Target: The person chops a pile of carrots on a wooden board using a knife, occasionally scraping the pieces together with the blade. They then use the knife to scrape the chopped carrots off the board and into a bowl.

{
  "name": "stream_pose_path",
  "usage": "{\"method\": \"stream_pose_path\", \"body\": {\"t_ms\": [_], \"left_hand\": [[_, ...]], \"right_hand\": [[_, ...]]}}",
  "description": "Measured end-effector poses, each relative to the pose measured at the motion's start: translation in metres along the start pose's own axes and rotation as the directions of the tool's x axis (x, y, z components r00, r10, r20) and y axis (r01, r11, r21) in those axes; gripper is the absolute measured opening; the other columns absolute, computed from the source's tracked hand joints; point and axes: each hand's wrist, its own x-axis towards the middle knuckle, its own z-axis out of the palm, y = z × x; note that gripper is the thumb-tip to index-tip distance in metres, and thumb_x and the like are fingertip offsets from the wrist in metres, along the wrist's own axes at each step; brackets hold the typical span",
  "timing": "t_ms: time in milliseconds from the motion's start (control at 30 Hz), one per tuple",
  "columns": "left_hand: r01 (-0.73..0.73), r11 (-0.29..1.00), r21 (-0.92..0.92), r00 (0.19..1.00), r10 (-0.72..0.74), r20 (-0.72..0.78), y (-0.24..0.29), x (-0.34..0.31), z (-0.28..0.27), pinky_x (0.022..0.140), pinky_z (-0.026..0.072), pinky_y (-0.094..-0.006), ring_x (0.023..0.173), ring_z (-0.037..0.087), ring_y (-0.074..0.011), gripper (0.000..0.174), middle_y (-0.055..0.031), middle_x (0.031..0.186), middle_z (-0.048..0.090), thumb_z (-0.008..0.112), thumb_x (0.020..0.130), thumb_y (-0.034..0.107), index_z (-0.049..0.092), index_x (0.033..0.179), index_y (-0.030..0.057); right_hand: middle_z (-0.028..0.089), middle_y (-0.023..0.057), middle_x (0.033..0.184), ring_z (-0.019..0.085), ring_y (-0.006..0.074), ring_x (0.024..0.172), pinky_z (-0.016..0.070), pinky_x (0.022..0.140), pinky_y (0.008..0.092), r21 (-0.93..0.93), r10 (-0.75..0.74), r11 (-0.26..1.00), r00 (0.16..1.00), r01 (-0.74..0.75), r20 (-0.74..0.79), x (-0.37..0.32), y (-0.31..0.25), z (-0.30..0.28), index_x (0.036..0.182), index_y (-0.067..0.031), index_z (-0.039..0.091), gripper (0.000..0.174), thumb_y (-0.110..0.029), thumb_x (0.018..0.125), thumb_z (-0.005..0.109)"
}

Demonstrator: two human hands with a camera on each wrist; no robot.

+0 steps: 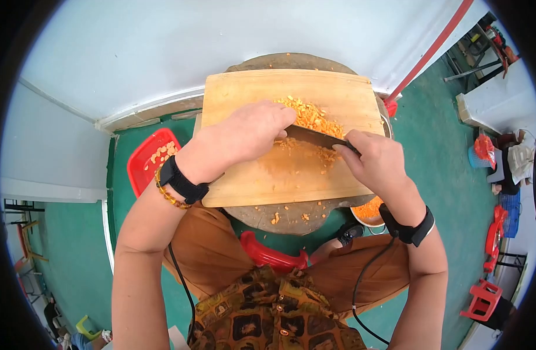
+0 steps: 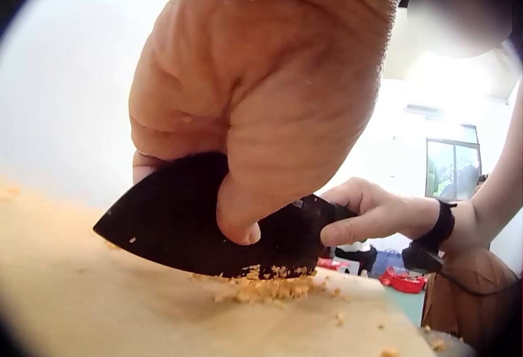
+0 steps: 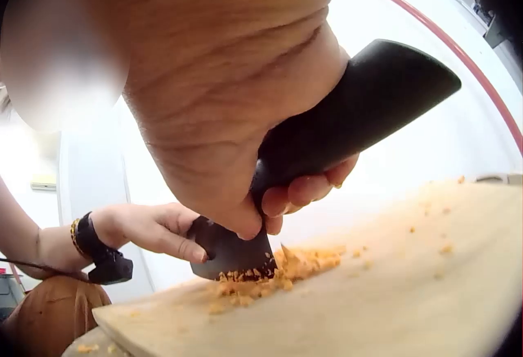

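A dark-bladed kitchen knife [image 1: 315,137] stands edge down in chopped orange bits [image 1: 310,114] on the wooden cutting board [image 1: 244,175]. My right hand [image 1: 374,157] grips its black handle [image 3: 359,112], fingers wrapped around it. Over the front of the blade, my left hand [image 1: 250,131] pinches the spine, its thumb flat on one face and the fingers on the far side, as the left wrist view shows. Orange crumbs cling along the cutting edge, and more lie close around it on the board.
The board rests on a round wooden block [image 1: 273,219]. To the left sits a red basin [image 1: 140,166] holding orange pieces. A metal bowl of fine orange bits [image 1: 370,211] stands below the board's right corner. A white wall [image 1: 163,46] rises behind.
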Motion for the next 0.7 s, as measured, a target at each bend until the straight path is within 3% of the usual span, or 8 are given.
{"method": "stream_pose_path", "body": {"t_ms": [67, 267, 467, 567, 700], "left_hand": [[-0.016, 1.000, -0.013, 0.999, 0.015, -0.048, 0.000, -0.001, 0.003, 0.075, 0.0476, -0.0469, 0.088, 0.056, -0.0439, 0.015, -0.0223, 0.087, 0.059, 0.061, 0.081, -0.001, 0.048, 0.088, -0.0020], [0.027, 0.999, -0.017, 0.999, -0.026, 0.042, -0.001, 0.002, 0.001, 0.073, 0.0476, -0.0470, 0.086, 0.056, -0.0443, 0.014, -0.0231, 0.086, 0.058, 0.060, 0.082, 0.000, 0.048, 0.088, -0.0021], [0.007, 1.000, 0.005, 1.000, -0.007, 0.015, -0.006, 0.003, 0.006, 0.073, 0.0466, -0.0478, 0.084, 0.055, -0.0432, 0.016, -0.0231, 0.086, 0.057, 0.062, 0.084, 0.001, 0.046, 0.086, -0.0020], [-0.046, 0.999, 0.023, 0.996, 0.047, -0.077, -0.003, -0.001, 0.006, 0.073, 0.0469, -0.0475, 0.084, 0.056, -0.0432, 0.016, -0.0230, 0.085, 0.057, 0.062, 0.083, 0.000, 0.046, 0.086, -0.0021], [-0.030, 1.000, 0.009, 0.999, 0.030, -0.042, -0.005, 0.005, 0.006, 0.072, 0.0474, -0.0469, 0.083, 0.056, -0.0433, 0.017, -0.0227, 0.084, 0.057, 0.062, 0.082, -0.001, 0.046, 0.086, -0.0024]], "right_hand": [[0.060, 0.0074, 0.062, 0.062, 0.0293, 0.059, 0.0466, 0.050, 0.0405, 0.002, 0.025, 1.000, 1.000, -0.025, -0.008, -0.001, -0.001, -0.007, 0.072, -0.0095, 0.054, 0.027, -0.027, 0.083, 0.071], [0.060, 0.0071, 0.063, 0.062, 0.0282, 0.059, 0.0466, 0.050, 0.0399, -0.026, 0.000, 1.000, 1.000, 0.000, -0.001, -0.001, 0.000, -0.001, 0.072, -0.0096, 0.054, 0.026, -0.027, 0.083, 0.071], [0.060, 0.0068, 0.062, 0.062, 0.0282, 0.059, 0.0464, 0.049, 0.0399, -0.033, -0.003, 0.999, 1.000, 0.003, 0.005, -0.001, 0.001, 0.005, 0.073, -0.0101, 0.054, 0.026, -0.027, 0.082, 0.071], [0.060, 0.0069, 0.062, 0.062, 0.0283, 0.059, 0.0461, 0.049, 0.0401, -0.019, -0.009, 1.000, 0.999, 0.008, -0.038, 0.000, 0.000, -0.004, 0.073, -0.0104, 0.054, 0.026, -0.027, 0.082, 0.071], [0.060, 0.0068, 0.063, 0.062, 0.0281, 0.060, 0.0461, 0.049, 0.0404, -0.034, -0.005, 0.999, 1.000, 0.005, -0.004, 0.002, 0.005, 0.001, 0.073, -0.0106, 0.054, 0.026, -0.027, 0.083, 0.071]]}}
